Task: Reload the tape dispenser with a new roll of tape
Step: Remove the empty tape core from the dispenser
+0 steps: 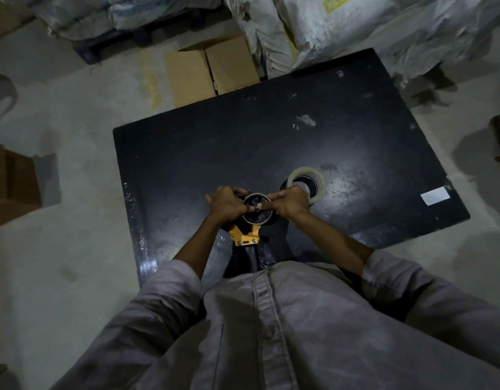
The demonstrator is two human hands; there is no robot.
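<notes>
A yellow-and-black tape dispenser [245, 238] lies on the black table [271, 142] near its front edge, handle toward me. A thin, nearly used-up roll ring [257, 218] sits on its hub. My left hand [224, 205] grips the ring's left side. My right hand [289, 202] holds the ring's right side, with a thumb pressed across the hub. A fuller roll of clear tape [313, 175] lies flat on the table just right of my right hand, partly hidden by it.
A white label [435, 195] sticks near the table's right edge. Cardboard boxes [212, 68] stand beyond the far edge, another box [12, 184] on the floor at left. Large wrapped sacks [355, 26] pile up behind.
</notes>
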